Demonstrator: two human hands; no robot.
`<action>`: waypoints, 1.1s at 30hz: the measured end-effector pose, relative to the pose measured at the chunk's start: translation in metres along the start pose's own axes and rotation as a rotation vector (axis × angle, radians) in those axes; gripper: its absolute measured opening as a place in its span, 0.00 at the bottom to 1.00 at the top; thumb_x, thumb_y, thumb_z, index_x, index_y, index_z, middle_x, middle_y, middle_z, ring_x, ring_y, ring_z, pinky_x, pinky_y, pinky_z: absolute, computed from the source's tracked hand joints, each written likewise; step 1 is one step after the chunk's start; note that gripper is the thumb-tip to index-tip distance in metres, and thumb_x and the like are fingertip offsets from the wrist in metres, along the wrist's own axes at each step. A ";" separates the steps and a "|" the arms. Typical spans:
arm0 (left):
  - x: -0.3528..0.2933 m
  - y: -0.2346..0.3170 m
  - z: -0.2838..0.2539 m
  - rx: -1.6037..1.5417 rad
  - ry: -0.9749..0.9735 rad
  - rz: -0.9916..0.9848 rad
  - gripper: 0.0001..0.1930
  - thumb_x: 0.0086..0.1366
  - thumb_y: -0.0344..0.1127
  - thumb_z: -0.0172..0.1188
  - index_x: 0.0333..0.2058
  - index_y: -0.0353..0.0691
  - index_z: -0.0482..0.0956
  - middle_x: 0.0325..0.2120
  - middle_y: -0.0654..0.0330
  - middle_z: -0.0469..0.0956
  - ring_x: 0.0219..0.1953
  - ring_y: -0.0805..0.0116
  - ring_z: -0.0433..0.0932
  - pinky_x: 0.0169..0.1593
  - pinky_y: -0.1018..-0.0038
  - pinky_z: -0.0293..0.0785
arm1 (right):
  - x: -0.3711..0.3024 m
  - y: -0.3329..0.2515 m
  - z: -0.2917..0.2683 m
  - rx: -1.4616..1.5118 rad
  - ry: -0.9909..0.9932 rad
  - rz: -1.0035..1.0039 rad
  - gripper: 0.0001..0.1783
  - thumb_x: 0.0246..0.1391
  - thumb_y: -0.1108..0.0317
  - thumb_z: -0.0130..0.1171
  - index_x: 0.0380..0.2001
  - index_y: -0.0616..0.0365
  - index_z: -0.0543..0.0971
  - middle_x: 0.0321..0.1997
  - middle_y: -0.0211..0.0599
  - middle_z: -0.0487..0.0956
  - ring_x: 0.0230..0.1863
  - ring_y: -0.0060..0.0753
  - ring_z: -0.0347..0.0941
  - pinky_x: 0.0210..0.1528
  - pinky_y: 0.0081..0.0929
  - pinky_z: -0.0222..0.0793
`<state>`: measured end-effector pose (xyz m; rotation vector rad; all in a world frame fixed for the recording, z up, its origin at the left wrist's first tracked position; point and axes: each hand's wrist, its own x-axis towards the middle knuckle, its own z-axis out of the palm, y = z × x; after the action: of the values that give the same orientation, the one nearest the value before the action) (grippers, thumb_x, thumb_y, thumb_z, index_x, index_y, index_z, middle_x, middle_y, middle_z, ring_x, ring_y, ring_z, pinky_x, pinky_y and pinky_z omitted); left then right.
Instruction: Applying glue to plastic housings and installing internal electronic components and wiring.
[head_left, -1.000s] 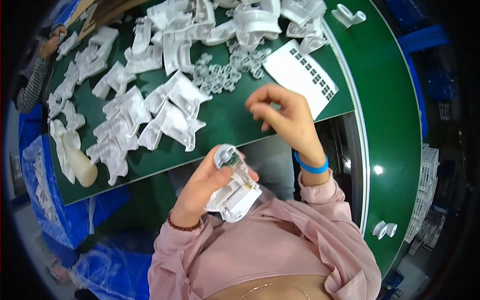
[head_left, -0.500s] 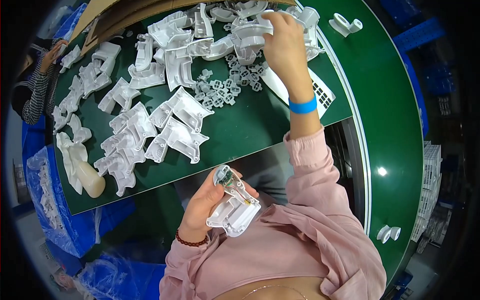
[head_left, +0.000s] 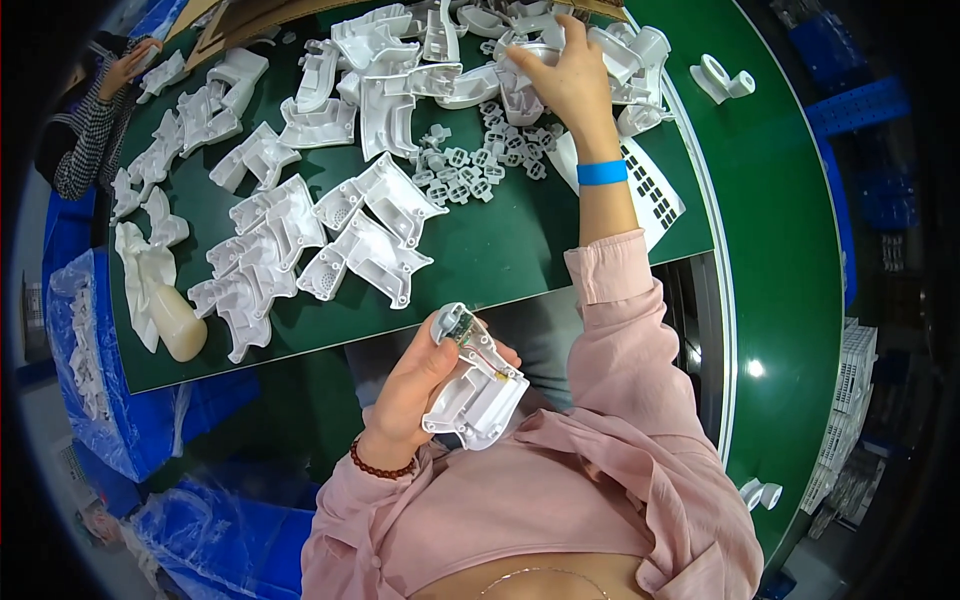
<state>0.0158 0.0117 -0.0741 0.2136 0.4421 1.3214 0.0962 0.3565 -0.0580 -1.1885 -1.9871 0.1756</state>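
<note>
My left hand (head_left: 402,388) is wrapped round a white plastic housing half (head_left: 478,402), held in front of my body with its hollow side up. At its upper end sit a grey cap (head_left: 446,322) and a small green circuit board (head_left: 465,331), with thin wires running down inside. My right hand (head_left: 578,88), a blue band at its wrist, reaches over the heap of curved white plastic shells (head_left: 518,100) at the far side of the table. Its thumb and forefinger are spread apart above the shells; the other fingers are partly hidden.
Small grey clip-like pieces (head_left: 462,172) lie in a cluster beside a white sheet with dark squares (head_left: 652,195). White housing halves (head_left: 262,240) cover the table's left part, near a cream-coloured block (head_left: 178,322). A cardboard box (head_left: 245,22) stands behind. At far left sits another person (head_left: 85,140).
My right hand has turned and spread its thumb and forefinger wider over the shells. The view has shifted slightly; the left hand still holds the housing half.
</note>
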 end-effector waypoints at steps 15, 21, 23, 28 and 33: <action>0.001 -0.001 0.017 -0.009 0.053 0.031 0.19 0.73 0.45 0.50 0.54 0.40 0.63 0.47 0.38 0.76 0.51 0.48 0.78 0.52 0.57 0.78 | 0.028 -0.002 -0.038 0.018 0.112 -0.055 0.12 0.43 0.65 0.56 0.19 0.65 0.80 0.21 0.56 0.78 0.28 0.57 0.78 0.34 0.47 0.73; -0.007 -0.001 0.007 0.030 0.032 0.115 0.21 0.72 0.47 0.50 0.55 0.40 0.61 0.47 0.40 0.76 0.54 0.48 0.76 0.53 0.56 0.78 | -0.061 -0.038 -0.105 0.668 0.001 0.019 0.28 0.48 0.62 0.67 0.51 0.67 0.77 0.46 0.50 0.82 0.45 0.42 0.81 0.44 0.33 0.77; -0.003 -0.005 0.011 0.110 0.062 0.232 0.22 0.72 0.48 0.51 0.56 0.40 0.61 0.47 0.41 0.76 0.57 0.48 0.74 0.53 0.56 0.77 | -0.109 -0.057 -0.127 1.037 -0.165 0.224 0.24 0.52 0.77 0.61 0.54 0.68 0.73 0.49 0.48 0.80 0.46 0.35 0.79 0.46 0.29 0.77; 0.007 -0.003 0.027 0.306 0.120 0.370 0.26 0.69 0.45 0.59 0.54 0.38 0.57 0.51 0.44 0.73 0.53 0.55 0.75 0.56 0.60 0.73 | -0.183 -0.075 -0.152 1.315 -0.367 0.496 0.24 0.55 0.75 0.59 0.55 0.72 0.71 0.51 0.51 0.79 0.51 0.36 0.77 0.55 0.30 0.73; 0.016 -0.011 0.031 0.727 0.204 0.619 0.25 0.66 0.34 0.62 0.53 0.33 0.57 0.51 0.45 0.72 0.51 0.60 0.75 0.56 0.68 0.70 | -0.208 -0.080 -0.151 1.191 -0.321 0.540 0.21 0.57 0.76 0.58 0.53 0.71 0.71 0.50 0.56 0.79 0.50 0.45 0.80 0.54 0.35 0.75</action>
<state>0.0419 0.0276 -0.0543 0.8791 1.0861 1.7437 0.1960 0.1080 -0.0342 -0.8293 -1.2869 1.6337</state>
